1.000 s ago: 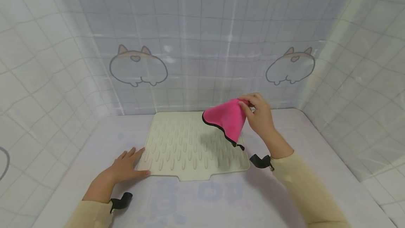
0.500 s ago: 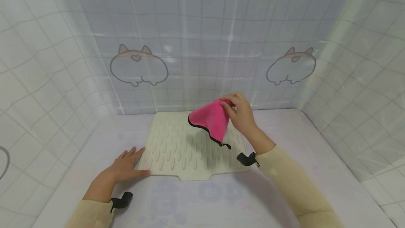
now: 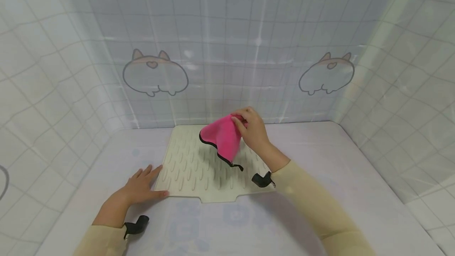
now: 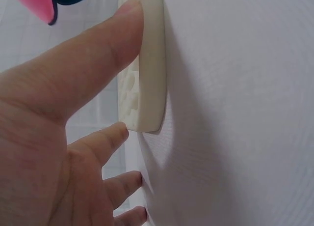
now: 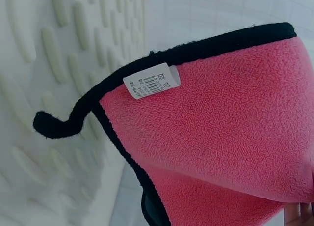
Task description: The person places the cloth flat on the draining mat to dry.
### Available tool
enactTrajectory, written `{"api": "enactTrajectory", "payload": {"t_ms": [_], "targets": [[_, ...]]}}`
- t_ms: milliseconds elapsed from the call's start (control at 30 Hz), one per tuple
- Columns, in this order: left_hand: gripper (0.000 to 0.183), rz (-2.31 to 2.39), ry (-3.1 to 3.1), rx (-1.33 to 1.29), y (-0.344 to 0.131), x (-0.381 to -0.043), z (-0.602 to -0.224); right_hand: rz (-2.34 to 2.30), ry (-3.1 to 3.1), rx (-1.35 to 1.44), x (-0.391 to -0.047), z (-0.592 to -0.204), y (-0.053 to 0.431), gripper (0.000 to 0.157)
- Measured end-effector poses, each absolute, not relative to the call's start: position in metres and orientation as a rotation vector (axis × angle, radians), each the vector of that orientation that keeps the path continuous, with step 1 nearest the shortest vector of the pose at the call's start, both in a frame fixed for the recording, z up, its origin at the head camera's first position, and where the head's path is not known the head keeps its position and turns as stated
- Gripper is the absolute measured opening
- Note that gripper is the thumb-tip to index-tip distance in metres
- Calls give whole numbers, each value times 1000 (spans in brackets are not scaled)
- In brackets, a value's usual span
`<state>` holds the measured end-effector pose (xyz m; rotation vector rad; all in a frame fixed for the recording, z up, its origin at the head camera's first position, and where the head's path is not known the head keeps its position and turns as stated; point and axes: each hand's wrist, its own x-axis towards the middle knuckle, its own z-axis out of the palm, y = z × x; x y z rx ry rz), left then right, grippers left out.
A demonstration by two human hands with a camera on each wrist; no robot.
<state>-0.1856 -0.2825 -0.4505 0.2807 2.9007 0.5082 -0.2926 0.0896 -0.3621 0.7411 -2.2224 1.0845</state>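
Observation:
My right hand pinches a pink cloth at its top, between thumb and fingers. The cloth hangs in folds over the cream ridged board, its black-trimmed edge pointing down. In the right wrist view, the cloth has a fuzzy face, a white tag and a black hanging loop. My left hand lies at the board's near left corner with its fingers spread. The left wrist view has its thumb against the board's side and a fingertip right at the corner.
The board lies flat on a pale printed table cover, with a tab at its front edge. Behind the table hangs a gridded curtain with cartoon animal prints. Similar sheets hang at both sides.
My right hand has moved left with the cloth, from the board's right side to over its middle. My left hand stays at the same corner, and the board has not moved.

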Motion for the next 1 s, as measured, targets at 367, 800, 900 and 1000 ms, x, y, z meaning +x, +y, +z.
{"api": "enactTrajectory", "payload": {"t_ms": [367,800,900,1000], "targets": [[104,498,2893,265,-283,-186,-451,1110,-2358,622,-313,-390,60,21],[105,475,2886,239,-284,-188,-453,929,-2708,611,-320,-422,50,20],[105,473,2887,238,-285,-188,-453,908,-2744,633,-321,-425,50,18],[105,476,2890,248,-286,-187,-453,905,-2775,651,-321,-426,51,16]]}}
